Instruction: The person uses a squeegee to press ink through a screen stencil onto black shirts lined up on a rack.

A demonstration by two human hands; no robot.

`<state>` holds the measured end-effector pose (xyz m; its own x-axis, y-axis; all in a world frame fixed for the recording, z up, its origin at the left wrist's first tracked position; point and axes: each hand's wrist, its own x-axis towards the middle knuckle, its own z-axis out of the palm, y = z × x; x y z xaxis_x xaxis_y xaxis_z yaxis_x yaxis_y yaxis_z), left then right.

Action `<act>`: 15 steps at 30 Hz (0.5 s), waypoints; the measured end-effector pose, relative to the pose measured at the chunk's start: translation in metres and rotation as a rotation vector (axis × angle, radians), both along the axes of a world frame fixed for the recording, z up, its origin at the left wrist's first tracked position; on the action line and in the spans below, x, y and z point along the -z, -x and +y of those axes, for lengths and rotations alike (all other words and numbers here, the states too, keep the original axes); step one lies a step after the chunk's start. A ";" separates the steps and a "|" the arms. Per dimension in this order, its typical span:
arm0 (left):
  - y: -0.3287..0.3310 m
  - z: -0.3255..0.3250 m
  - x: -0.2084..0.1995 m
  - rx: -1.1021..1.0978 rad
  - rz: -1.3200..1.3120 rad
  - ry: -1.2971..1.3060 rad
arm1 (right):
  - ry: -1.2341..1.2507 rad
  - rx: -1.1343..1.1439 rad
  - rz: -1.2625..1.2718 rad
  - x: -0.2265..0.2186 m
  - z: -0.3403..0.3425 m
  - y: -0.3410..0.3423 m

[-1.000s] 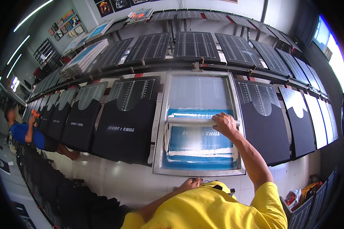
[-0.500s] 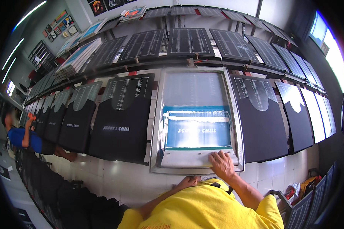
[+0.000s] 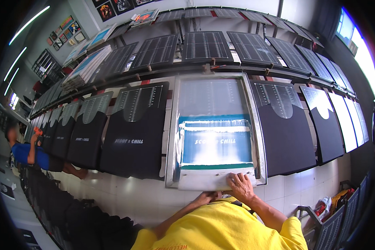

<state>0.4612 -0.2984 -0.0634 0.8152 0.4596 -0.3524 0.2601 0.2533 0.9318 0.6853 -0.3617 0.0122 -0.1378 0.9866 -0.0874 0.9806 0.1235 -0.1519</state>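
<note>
My right hand [image 3: 240, 186] is closed on the near right part of a wide, pale squeegee [image 3: 200, 179]. The squeegee lies across the near end of a metal-edged printing screen [image 3: 169, 137], covering the near rim. White ink [image 3: 214, 156] shows on the blue-green mesh, in a bright patch and in streaks farther up, around pale lettering. Below the screen's near edge, close to my body, is my left hand [image 3: 207, 196]; its fingers are curled and partly hidden, so whatever they hold cannot be seen. A board [image 3: 214, 89] shows through the screen's far part.
Black shirts [image 3: 133, 137] with pale lettering lie on boards to the left. Plain black shirts [image 3: 285, 137] are on boards to the right. A rail [image 3: 154, 74] runs behind, with more boards [image 3: 208, 46] beyond. At far left stands a person in blue [image 3: 33, 154].
My right hand has drawn the squeegee a little toward me, over the screen's near rim. My left hand stays low by my body. The view has shifted slightly.
</note>
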 end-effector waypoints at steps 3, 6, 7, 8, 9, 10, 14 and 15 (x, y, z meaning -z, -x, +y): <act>-0.005 0.003 -0.033 -0.014 -0.023 0.007 | -0.029 -0.008 0.107 -0.013 -0.002 -0.003; -0.001 0.011 -0.040 0.149 0.159 -0.038 | -0.164 0.101 0.216 -0.017 0.001 -0.020; 0.004 0.015 -0.040 0.236 0.263 -0.065 | -0.224 0.156 0.243 -0.017 0.002 -0.029; 0.013 0.015 -0.039 0.235 0.269 -0.111 | -0.325 0.283 0.310 -0.021 0.005 -0.039; 0.026 0.012 -0.037 0.234 0.269 -0.158 | -0.421 0.389 0.407 -0.020 0.008 -0.052; 0.039 0.014 -0.037 0.232 0.269 -0.204 | -0.461 0.492 0.356 -0.017 0.009 -0.066; 0.086 0.067 -0.109 -0.097 0.194 0.253 | -0.417 0.812 0.397 0.022 -0.007 -0.111; 0.095 0.077 -0.108 -0.299 0.183 0.124 | -0.421 0.830 0.435 0.032 -0.008 -0.117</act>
